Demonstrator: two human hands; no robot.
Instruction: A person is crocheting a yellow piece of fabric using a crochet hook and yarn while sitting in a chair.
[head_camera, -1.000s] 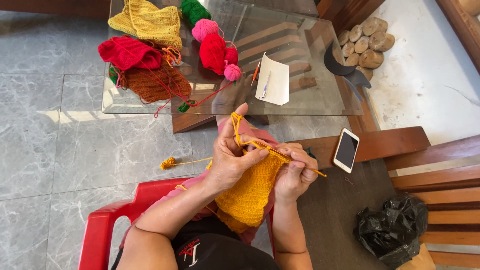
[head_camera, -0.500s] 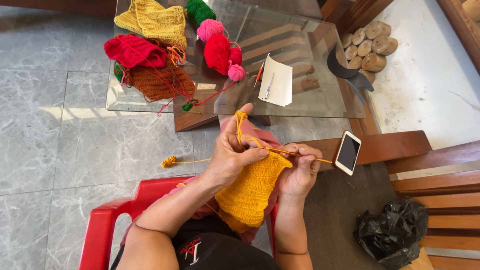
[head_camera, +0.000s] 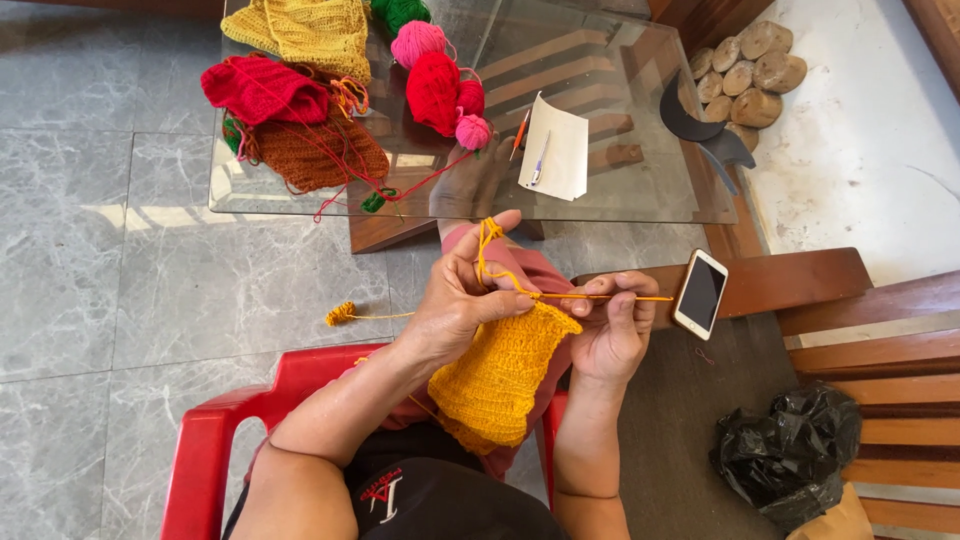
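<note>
A yellow-orange knitted piece (head_camera: 497, 375) hangs between my two hands over my lap. My left hand (head_camera: 460, 300) pinches its top edge, and a strand of yellow yarn (head_camera: 487, 240) loops over the raised forefinger. My right hand (head_camera: 612, 328) grips a thin orange crochet hook (head_camera: 625, 297) that lies level, its tip at the top edge of the knitted piece by my left fingers. A small yellow yarn ball (head_camera: 342, 313) lies on the grey tiled floor to the left, joined to the work by a strand.
A glass table (head_camera: 640, 150) ahead carries red, pink and green yarn balls (head_camera: 433, 90), knitted pieces (head_camera: 300, 30), paper with a pen (head_camera: 555, 158). A phone (head_camera: 699, 293) rests on a wooden armrest. I sit on a red plastic chair (head_camera: 215, 440). A black bag (head_camera: 790, 455) lies right.
The hook has slid leftward through the top edge of the knitted piece, and my right hand has turned slightly. My left hand keeps its hold with the yarn over the finger.
</note>
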